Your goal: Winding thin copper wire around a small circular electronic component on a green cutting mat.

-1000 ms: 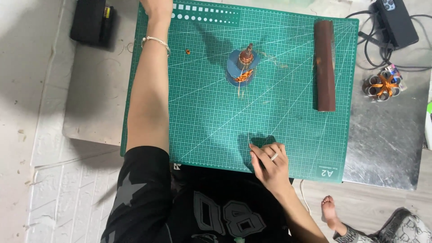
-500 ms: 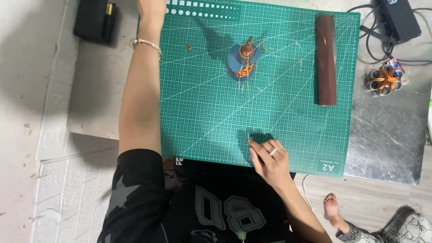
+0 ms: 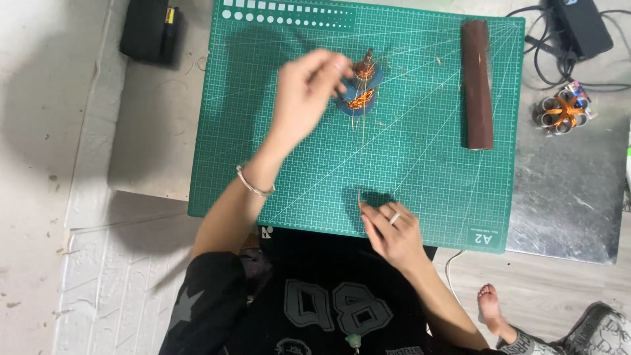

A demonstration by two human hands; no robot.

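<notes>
Reaching across the green cutting mat, the left hand hangs in the air just beside a small blue spool wound with copper wire. Its fingers are curled inward, with the fingertips close to the spool's upper part, though the hand is blurred and I cannot tell whether it actually touches or grips anything. A thin bracelet sits on that wrist.

The spool stands upright on the far middle of the mat, with a brownish cap or knob on top and orange-copper winding showing on its side. A fine wire runs from the spool straight down toward the near edge of the mat.

The right hand rests near that near edge, fingers drawn together and pinching the lower end of the wire between thumb and forefinger. A ring shows on one finger.

A brown cylinder-shaped roll lies lengthwise on the right part of the mat, well apart from both hands. Off the mat to the right, on the grey metal table, sits a cluster of small coils with orange wire, and black cables lie behind it. A black box lies beyond the mat's far left corner.
</notes>
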